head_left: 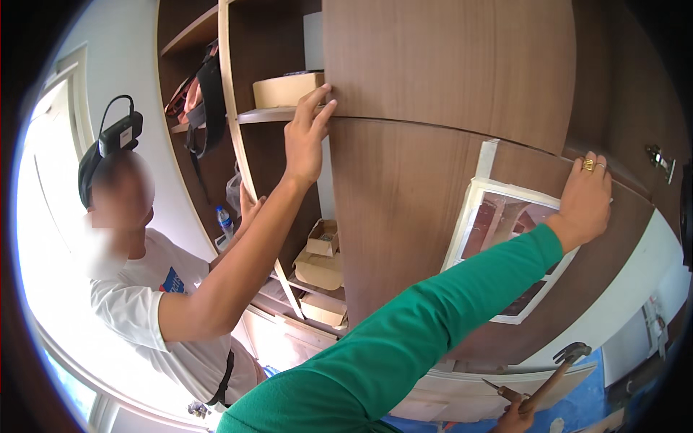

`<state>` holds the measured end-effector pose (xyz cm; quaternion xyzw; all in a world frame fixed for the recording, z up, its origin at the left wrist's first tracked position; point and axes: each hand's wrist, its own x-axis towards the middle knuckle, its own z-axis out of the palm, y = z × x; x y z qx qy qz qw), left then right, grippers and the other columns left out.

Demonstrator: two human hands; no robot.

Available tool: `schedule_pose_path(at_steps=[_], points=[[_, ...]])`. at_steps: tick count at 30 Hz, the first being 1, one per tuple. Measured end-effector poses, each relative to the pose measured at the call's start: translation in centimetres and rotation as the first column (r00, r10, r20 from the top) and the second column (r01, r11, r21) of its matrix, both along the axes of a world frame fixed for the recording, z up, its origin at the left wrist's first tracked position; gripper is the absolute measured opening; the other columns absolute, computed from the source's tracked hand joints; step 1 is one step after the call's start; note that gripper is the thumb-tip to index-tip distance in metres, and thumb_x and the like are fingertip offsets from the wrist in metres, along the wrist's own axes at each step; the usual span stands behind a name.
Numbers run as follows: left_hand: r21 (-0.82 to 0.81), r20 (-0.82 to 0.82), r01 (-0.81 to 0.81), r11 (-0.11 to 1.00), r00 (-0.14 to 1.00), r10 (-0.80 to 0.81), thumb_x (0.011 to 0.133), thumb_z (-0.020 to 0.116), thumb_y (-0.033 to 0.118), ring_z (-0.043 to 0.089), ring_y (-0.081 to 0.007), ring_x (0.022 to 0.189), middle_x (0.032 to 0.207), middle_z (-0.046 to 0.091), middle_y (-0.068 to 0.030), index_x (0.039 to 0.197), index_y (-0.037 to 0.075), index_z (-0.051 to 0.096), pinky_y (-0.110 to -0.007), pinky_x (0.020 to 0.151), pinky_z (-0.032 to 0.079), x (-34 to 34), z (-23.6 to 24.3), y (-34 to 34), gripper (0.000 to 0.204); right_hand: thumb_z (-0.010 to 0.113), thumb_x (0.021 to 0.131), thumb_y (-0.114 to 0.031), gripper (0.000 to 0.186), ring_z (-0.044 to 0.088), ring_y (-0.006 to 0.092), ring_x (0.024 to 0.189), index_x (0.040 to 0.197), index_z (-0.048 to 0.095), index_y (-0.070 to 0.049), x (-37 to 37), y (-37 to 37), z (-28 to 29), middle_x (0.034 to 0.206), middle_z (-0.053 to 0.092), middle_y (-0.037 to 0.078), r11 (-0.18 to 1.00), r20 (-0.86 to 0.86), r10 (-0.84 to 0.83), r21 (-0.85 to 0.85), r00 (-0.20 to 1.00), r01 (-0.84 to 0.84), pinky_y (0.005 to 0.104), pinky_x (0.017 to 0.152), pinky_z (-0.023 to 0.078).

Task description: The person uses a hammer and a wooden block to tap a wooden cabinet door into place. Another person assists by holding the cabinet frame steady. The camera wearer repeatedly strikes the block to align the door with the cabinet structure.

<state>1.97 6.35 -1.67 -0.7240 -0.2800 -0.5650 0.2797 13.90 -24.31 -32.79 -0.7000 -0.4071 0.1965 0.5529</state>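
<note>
My left hand, in a green sleeve with rings on its fingers, grips the upper edge of the lower brown wooden panel at the right, its fingers curled over the edge. Below its wrist, a white-bordered rectangular piece lies against that panel. Low at the right, my right hand holds a claw hammer and a wooden-handled pointed tool together. A co-worker's raised hand is at the left edge of the panels, by the seam under the upper panel.
The co-worker stands left, other hand on a pale shelving upright. Open shelves hold cardboard boxes, a strapped bag and a bottle. A metal hinge is at right; pale boards and blue sheeting lie below.
</note>
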Motion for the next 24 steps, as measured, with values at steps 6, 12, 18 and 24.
schedule_pose_path(at_steps=[6,12,18,24], points=[[-0.054,-0.028,0.02,0.998,0.999,-0.021,0.085,0.076,0.025,0.048,-0.0463,0.139,0.144,0.057,-0.0325,0.127,-0.015,0.065,-0.052,0.119,0.035,0.0,-0.4,0.5,0.06,0.076,0.095,-0.044,0.049,0.064,0.0239,0.074,0.105,0.074,0.003,-1.1,0.0,-0.5,0.08,0.07,0.01,0.993,-0.054,0.043,-0.103,0.998,-0.049,0.0417,0.072,0.053],[-0.026,0.002,-0.003,1.0,1.0,0.004,0.085,0.076,0.026,0.048,-0.047,0.139,0.144,0.057,-0.033,0.127,-0.016,0.066,-0.052,0.119,0.035,-0.2,-0.1,-0.3,0.059,0.076,0.096,-0.045,0.051,0.065,0.0244,0.075,0.1,0.074,0.006,-2.3,-0.2,-0.1,0.079,0.07,0.012,0.997,-0.029,0.039,-0.073,0.999,-0.041,0.0418,0.073,0.053],[-0.04,-0.001,0.017,0.999,1.0,-0.017,0.085,0.075,0.025,0.048,-0.0463,0.138,0.141,0.058,-0.0332,0.123,-0.015,0.068,-0.052,0.118,0.035,1.3,-1.3,2.2,0.056,0.076,0.098,-0.042,0.048,0.063,0.0218,0.07,0.102,0.072,0.006,-1.8,-0.1,-2.1,0.079,0.069,0.011,0.993,-0.053,0.054,-0.102,0.997,-0.059,0.0398,0.065,0.051],[0.048,0.136,0.068,0.997,0.988,-0.074,0.096,0.071,0.026,0.05,-0.0284,0.11,0.131,0.064,-0.0189,0.132,-0.003,0.067,-0.039,0.094,0.04,-9.3,3.7,-7.5,0.046,0.074,0.1,-0.029,0.035,0.053,0.0119,0.057,0.11,0.068,0.004,-1.1,0.9,-5.4,0.072,0.061,0.005,0.999,-0.067,0.003,-0.036,0.998,-0.005,0.0307,0.05,0.039]])
